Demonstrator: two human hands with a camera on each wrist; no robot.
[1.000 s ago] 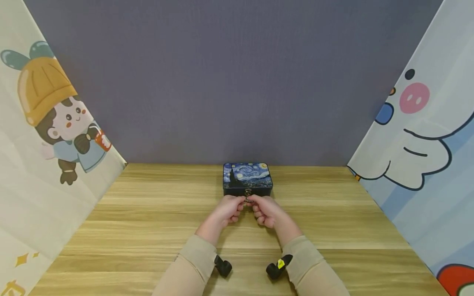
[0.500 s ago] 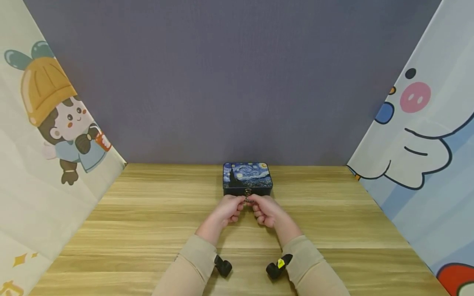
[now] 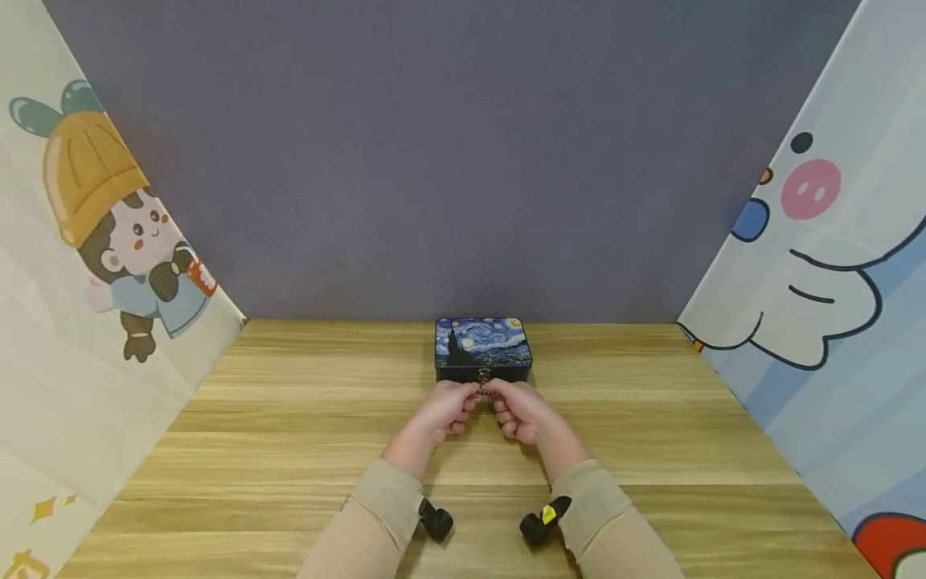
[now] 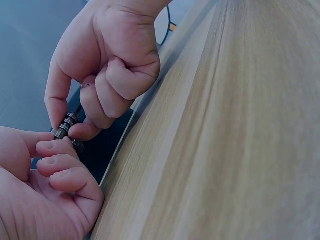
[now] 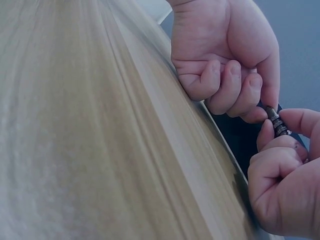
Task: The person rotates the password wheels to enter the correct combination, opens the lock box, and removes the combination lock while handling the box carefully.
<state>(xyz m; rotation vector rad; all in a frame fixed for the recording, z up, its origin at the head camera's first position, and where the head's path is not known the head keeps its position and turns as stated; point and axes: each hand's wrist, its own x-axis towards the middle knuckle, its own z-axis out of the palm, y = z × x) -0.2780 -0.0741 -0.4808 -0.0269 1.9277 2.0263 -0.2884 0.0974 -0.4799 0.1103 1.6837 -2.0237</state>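
A dark tin box (image 3: 483, 346) with a swirling night-sky painting on its lid stands shut on the wooden table. At its front is a small metal clasp (image 3: 484, 375). A small bronze-coloured combination padlock (image 4: 66, 125) with ringed number dials sits just below the clasp. My left hand (image 3: 446, 408) pinches one end of it between thumb and forefinger. From the other side, my right hand (image 3: 524, 412) pinches the dial end (image 5: 278, 122). The other fingers of both hands are curled in. The fingers cover part of the padlock and of the box's front.
The wood-grain table (image 3: 304, 450) runs to a grey back panel (image 3: 463, 161) right behind the box. Printed cartoon panels flank it at left (image 3: 58, 386) and right (image 3: 832, 338). A black wrist camera (image 3: 436, 521) hangs at the left sleeve, another black camera (image 3: 538, 527) at the right.
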